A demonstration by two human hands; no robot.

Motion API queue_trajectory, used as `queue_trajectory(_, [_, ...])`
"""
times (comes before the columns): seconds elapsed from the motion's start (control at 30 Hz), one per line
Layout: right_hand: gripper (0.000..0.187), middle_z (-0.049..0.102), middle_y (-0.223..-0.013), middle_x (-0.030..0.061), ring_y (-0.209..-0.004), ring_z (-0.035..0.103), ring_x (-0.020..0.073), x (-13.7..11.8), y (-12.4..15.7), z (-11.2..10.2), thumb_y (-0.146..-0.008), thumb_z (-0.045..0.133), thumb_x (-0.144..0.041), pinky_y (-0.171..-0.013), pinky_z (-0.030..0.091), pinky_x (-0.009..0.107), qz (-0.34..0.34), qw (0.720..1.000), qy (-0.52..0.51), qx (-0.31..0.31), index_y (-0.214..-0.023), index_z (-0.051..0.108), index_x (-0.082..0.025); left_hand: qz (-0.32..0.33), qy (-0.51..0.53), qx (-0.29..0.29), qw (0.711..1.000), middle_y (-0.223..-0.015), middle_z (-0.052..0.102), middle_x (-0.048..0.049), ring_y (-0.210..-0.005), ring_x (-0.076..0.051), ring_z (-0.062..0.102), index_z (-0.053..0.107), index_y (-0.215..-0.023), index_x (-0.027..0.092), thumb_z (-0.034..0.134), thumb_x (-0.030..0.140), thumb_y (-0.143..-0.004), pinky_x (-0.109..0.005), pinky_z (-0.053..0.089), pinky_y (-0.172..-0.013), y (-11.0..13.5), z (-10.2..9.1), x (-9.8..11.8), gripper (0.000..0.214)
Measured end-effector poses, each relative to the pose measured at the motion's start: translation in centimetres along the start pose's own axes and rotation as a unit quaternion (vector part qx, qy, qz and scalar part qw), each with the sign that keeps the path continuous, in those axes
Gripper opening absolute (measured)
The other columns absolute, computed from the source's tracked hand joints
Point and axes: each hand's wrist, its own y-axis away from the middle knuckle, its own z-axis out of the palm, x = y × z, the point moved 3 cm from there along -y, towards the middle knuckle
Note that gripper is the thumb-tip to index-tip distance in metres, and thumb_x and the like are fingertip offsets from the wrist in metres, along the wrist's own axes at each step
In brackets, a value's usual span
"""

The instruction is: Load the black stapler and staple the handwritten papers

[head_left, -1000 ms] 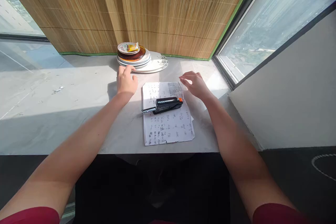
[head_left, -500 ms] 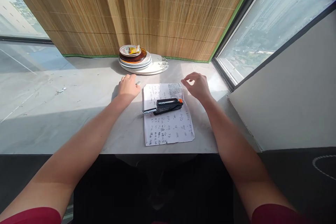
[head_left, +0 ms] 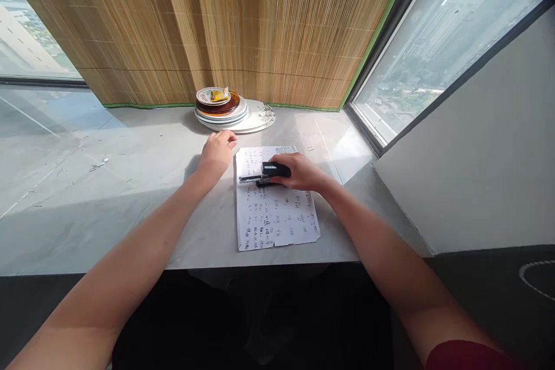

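A black stapler [head_left: 276, 170] lies across a sheet of handwritten paper [head_left: 277, 225], its metal end pointing left. My right hand [head_left: 301, 171] is wrapped round the stapler's right end and hides the orange part there. Beyond the paper's upper left corner, my left hand [head_left: 217, 155] rests on the light countertop with its fingers curled together. What those fingers hold, if anything, is hidden. A printed block [head_left: 285, 150] shows at the paper's top edge.
Behind my hands stands a stack of plates [head_left: 221, 118] with a small yellow packet [head_left: 219, 94] on top. A bamboo blind [head_left: 243, 23] hangs behind it. Metal bits like staples [head_left: 99, 164] lie at the left. A window frame [head_left: 364, 127] and white wall [head_left: 468, 162] bound the right side.
My right hand has come left and down from beside the paper and closed on the stapler. My left hand's fingers have curled in, and the small silvery thing beside them is out of sight.
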Motion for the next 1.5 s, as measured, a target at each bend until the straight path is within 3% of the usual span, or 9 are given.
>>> queue_trajectory(0.17, [0.020,0.070,-0.088,0.0021,-0.078,0.060,0.0193,1.9,-0.1,-1.1,-0.087,0.077,-0.033,-0.070,0.039,0.033,0.084,0.993,0.036,0.069,-0.096,0.062,-0.023,0.117,0.080,-0.045,0.989,-0.105,0.073,-0.0064,-0.101,-0.025,0.064,0.067,-0.100,0.022,0.058,0.015,-0.100,-0.042,0.051,-0.096,0.9,-0.5,3.5,0.011])
queue_trajectory(0.27, [0.020,0.068,-0.083,0.0007,-0.074,0.057,0.0180,2.1,-0.1,-1.2,-0.086,0.076,-0.032,-0.069,0.038,0.032,0.094,0.992,0.038,0.076,-0.091,0.059,-0.023,0.174,0.065,-0.096,0.978,-0.109,0.072,-0.0068,-0.107,-0.026,0.062,0.067,-0.098,0.022,0.059,0.016,-0.101,-0.042,0.048,-0.100,1.7,-0.2,4.9,0.010])
queue_trajectory(0.37, [0.020,0.067,-0.085,0.0009,-0.076,0.057,0.0183,1.9,-0.2,-1.2,-0.086,0.075,-0.032,-0.069,0.036,0.032,0.102,0.991,0.045,0.070,-0.091,0.058,-0.023,0.190,0.030,-0.120,0.974,-0.111,0.073,-0.0068,-0.109,-0.028,0.061,0.068,-0.099,0.023,0.062,0.017,-0.100,-0.043,0.046,-0.099,2.1,0.2,5.3,0.008])
queue_trajectory(0.53, [0.019,0.067,-0.085,0.0010,-0.076,0.056,0.0182,2.0,-0.2,-1.0,-0.086,0.074,-0.032,-0.069,0.036,0.031,0.093,0.992,0.056,0.068,-0.091,0.057,-0.023,0.200,0.015,-0.133,0.971,-0.110,0.076,-0.0052,-0.108,-0.028,0.061,0.072,-0.104,0.025,0.065,0.020,-0.098,-0.045,0.045,-0.100,2.1,0.9,5.2,0.011])
queue_trajectory(0.7, [0.022,0.066,-0.083,0.0016,-0.075,0.056,0.0189,2.2,-0.2,-1.0,-0.086,0.074,-0.034,-0.067,0.035,0.032,0.089,0.992,0.056,0.071,-0.088,0.055,-0.024,0.212,0.051,-0.140,0.966,-0.099,0.076,-0.0052,-0.097,-0.026,0.061,0.074,-0.096,0.024,0.066,0.022,-0.097,-0.043,0.048,-0.095,1.8,1.4,5.2,0.009])
queue_trajectory(1.17, [0.024,0.065,-0.083,0.0017,-0.075,0.055,0.0190,2.1,-0.2,-1.1,-0.086,0.075,-0.032,-0.067,0.036,0.033,0.089,0.992,0.050,0.067,-0.087,0.053,-0.024,0.216,0.067,-0.144,0.963,-0.098,0.075,-0.0060,-0.098,-0.026,0.063,0.075,-0.095,0.023,0.065,0.023,-0.096,-0.043,0.049,-0.094,1.8,1.9,5.4,0.010])
queue_trajectory(1.5, [0.021,0.068,-0.083,0.0009,-0.075,0.058,0.0186,2.5,-0.1,-1.4,-0.086,0.077,-0.034,-0.069,0.039,0.033,0.086,0.994,0.027,0.068,-0.089,0.059,-0.024,0.226,0.106,-0.200,0.947,-0.100,0.079,-0.0063,-0.096,-0.025,0.069,0.079,-0.093,0.028,0.065,0.034,-0.095,-0.044,0.051,-0.095,0.8,-0.2,2.2,0.016])
